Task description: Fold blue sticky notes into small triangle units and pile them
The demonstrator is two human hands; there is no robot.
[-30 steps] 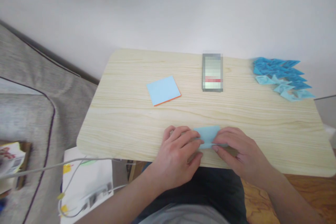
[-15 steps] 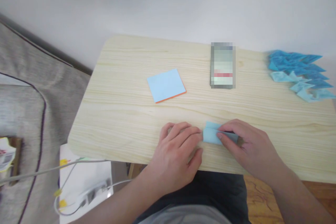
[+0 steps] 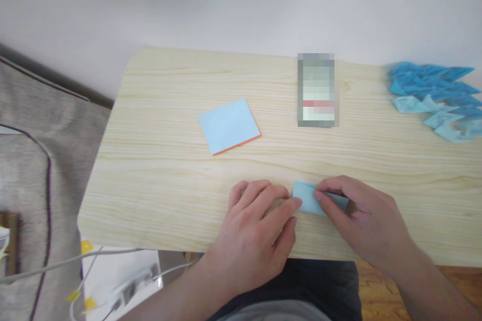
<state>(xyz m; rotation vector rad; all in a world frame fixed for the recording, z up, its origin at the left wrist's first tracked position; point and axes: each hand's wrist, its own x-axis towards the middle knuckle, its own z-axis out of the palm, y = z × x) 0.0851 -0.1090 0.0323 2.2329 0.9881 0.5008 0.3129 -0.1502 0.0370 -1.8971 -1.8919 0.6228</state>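
Note:
A small strip of folded light-blue paper point(image 3: 308, 197) lies near the table's front edge. My right hand point(image 3: 361, 215) pinches its upper edge between thumb and fingertips, and hides part of its right end. My left hand point(image 3: 259, 225) rests on the table just left of the strip, fingers apart and slightly bent, the index fingertip at the paper's left end. Further back lies a stack of light-blue paper sheets point(image 3: 229, 125) with an orange edge showing below.
The wood-grain table point(image 3: 150, 160) stands against a white wall. A blurred-out phone-like object point(image 3: 316, 90) lies at the back. Several folded blue paper pieces point(image 3: 425, 80) sit at the right. Left of the table are grey fabric point(image 3: 75, 160) and a power strip point(image 3: 131, 286) with cables.
The paper's raised upper flap now lies down against the strip. My left index finger has stretched forward onto the paper's left end. The whole view has shifted slightly.

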